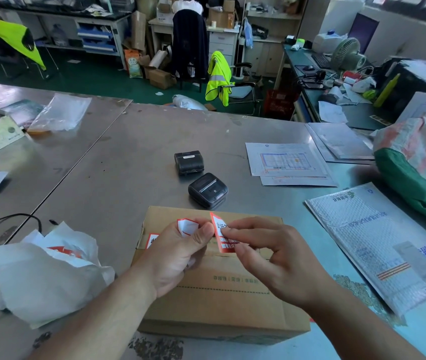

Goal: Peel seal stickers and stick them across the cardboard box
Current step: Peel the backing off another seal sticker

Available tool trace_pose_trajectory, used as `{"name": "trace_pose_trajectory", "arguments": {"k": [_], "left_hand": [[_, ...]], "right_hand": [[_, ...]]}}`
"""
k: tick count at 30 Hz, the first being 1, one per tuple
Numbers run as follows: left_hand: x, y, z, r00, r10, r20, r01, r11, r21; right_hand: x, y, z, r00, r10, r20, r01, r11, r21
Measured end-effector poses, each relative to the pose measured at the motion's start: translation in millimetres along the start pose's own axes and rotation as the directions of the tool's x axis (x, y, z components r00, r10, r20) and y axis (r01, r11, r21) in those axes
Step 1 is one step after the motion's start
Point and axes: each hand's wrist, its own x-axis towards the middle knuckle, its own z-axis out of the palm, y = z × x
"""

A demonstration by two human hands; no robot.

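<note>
- We see the cardboard box lying near us, in the middle of the metal table.
- A first sticker is already stuck on the left side of the box.
- Our right hand pinches a new sticker just above the box top.
- Our left hand is curled round the backing paper.
- We think the new sticker is peeled, or nearly so. It has yet to be pressed down across the box.

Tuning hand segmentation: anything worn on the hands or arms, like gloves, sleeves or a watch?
No gloves: the left hand and right hand are bare. The forearms are bare to the frame edge, with no sleeves in view. No watch, ring or wristband shows.
</note>
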Motion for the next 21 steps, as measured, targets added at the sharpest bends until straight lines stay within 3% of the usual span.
{"name": "trace_pose_trajectory", "arguments": {"k": [11,15,21], "left_hand": [[4.3,-1.0,11.6,1.0,0.021,-0.001,-0.021,1.0,0.019],[2.9,-3.6,8.9,0.999,-0.005,-0.051,0.002,0.999,-0.046],[-0.6,-0.2,12.2,0.998,0.045,-0.039,-0.044,0.998,0.043]], "right_hand": [[0.1,2.8,-5.2,0.999,-0.033,0.007,0.033,0.999,0.0],[-0.3,4.8,-9.6,1.0,-0.021,-0.006,0.021,1.0,0.001],[-0.3,7.8,-10.5,1.0,-0.019,0.005,0.019,1.0,0.0]]}}
